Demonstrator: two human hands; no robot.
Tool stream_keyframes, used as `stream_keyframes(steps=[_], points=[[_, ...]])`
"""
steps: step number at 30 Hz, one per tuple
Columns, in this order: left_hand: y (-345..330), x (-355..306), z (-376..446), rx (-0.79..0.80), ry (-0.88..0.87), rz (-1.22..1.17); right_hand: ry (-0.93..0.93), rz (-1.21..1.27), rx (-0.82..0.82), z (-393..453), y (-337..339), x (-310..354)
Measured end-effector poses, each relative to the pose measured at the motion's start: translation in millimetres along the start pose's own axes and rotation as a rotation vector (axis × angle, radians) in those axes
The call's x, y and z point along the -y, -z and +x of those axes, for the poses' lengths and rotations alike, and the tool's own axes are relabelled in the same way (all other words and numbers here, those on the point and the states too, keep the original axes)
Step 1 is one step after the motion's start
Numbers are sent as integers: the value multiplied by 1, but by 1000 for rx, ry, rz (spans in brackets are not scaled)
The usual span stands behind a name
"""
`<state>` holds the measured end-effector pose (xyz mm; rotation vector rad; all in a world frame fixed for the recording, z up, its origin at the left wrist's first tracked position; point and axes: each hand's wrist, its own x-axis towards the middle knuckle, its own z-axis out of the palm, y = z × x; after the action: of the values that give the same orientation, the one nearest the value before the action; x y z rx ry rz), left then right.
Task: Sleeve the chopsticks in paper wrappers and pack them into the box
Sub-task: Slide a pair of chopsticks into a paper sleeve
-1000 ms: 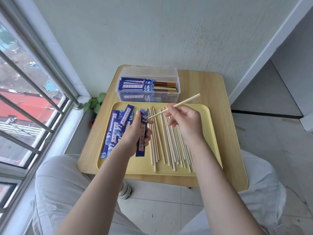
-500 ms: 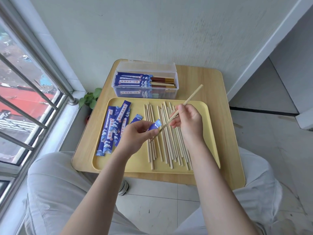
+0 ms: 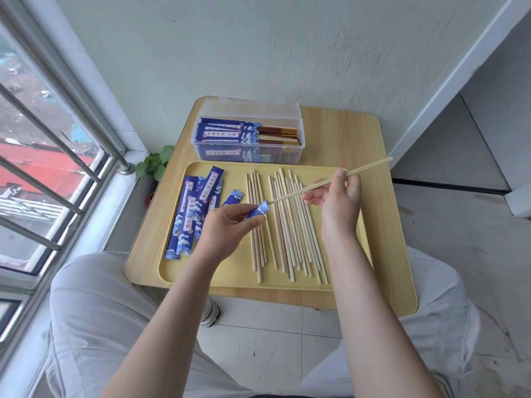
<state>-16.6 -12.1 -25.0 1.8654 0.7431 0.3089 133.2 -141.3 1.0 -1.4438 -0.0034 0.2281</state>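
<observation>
Left hand (image 3: 227, 225) pinches the wrapper (image 3: 258, 210) mouth; right hand (image 3: 339, 201) grips the chopstick (image 3: 313, 186). Tip sits at the opening (keep it aligned, slide straight).

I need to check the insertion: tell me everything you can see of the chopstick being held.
The held chopstick is one thin, pale, wood-like stick, slanting up to the right above the yellow tray. The right hand pinches it past mid-length. Its lower tip meets the open mouth of the blue wrapper that the left hand grips.
</observation>
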Motion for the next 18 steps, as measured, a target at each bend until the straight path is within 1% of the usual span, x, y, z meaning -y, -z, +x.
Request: stream_keyframes(steps=[4, 7, 11, 15, 18], points=[[10, -7, -2, 200, 153, -192, 40, 43, -42, 3, 5, 12], [13, -11, -2, 279, 203, -283, 61, 37, 28, 3, 5, 15], [12, -13, -1, 378, 189, -213, 83, -26, 92, -1, 1, 9], [17, -15, -1, 461, 186, -165, 83, -38, 93, 0, 2, 8], [18, -15, -2, 484, 155, -142, 77, -37, 96, 0, 2, 8]])
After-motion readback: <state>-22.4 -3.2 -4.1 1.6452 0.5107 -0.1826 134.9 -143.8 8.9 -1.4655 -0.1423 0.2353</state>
